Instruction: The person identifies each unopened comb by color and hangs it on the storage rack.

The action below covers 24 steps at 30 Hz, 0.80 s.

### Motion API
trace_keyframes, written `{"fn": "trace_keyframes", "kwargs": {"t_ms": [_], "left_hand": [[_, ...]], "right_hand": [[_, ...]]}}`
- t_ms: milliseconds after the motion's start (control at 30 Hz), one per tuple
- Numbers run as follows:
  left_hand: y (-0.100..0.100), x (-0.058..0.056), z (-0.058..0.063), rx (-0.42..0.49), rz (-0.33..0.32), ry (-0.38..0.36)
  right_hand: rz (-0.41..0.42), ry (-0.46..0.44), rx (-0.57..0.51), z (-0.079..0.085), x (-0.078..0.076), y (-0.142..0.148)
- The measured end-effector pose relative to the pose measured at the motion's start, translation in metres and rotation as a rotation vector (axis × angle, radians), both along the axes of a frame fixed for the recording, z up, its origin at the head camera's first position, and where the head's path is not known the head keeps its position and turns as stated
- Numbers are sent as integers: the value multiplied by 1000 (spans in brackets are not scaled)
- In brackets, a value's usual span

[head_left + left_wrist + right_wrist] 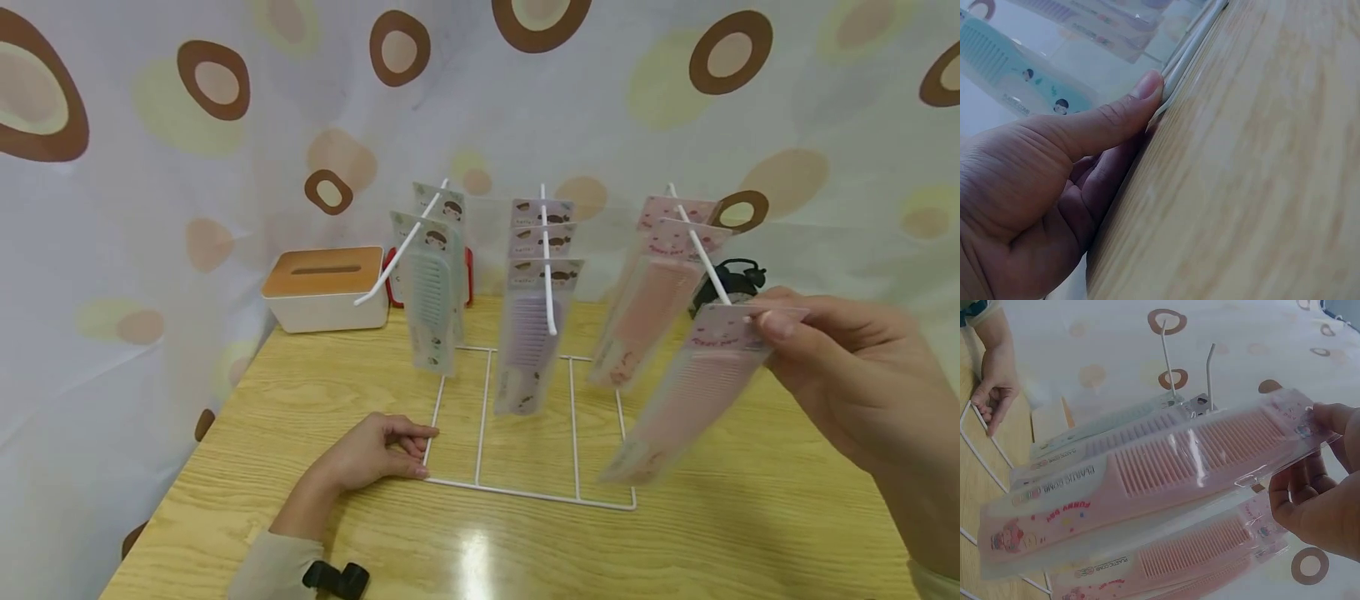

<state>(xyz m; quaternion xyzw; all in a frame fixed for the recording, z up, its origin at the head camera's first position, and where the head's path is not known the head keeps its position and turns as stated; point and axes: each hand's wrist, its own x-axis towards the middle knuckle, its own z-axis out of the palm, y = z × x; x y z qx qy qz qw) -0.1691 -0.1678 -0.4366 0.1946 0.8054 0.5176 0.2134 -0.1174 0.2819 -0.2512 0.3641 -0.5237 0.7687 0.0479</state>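
My right hand point(855, 367) pinches the top of a packaged pink comb point(1166, 465) between thumb and fingers. The comb hangs at a slant, its header by the tip of the right prong of a white wire display rack point(525, 493). At the rack's front left corner, my left hand point(375, 454) holds the base wire, its thumb point(1116, 122) on it. Two more pink combs point(652, 300) hang on the right prong. Purple combs point(528, 333) hang on the middle prong, and green combs point(431, 292) on the left one.
Behind the rack on the left stands a white tissue box point(322, 312) with a wooden lid. A red-edged object point(468, 275) is partly hidden behind the green combs. Behind the right hand is a black alarm clock point(731, 279). A patterned cloth point(600, 108) hangs behind the wooden table point(360, 533).
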Motion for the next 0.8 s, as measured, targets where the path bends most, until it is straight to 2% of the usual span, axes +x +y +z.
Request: {"fn": "trace_keyframes", "kwargs": {"t_ms": [167, 333, 433, 667, 800], "left_hand": [[-1, -2, 1, 1, 2, 1], [0, -2, 1, 5, 1, 1], [2, -2, 1, 6, 1, -8], [3, -3, 5, -10, 1, 13], [1, -4, 7, -13, 2, 22]], "right_hand": [[-26, -56, -12, -6, -9, -1], [-59, -134, -42, -9, -26, 1], [-64, -139, -50, -10, -35, 2], [-216, -187, -57, -9, -44, 0], [-232, -186, -55, -6, -46, -3]]}}
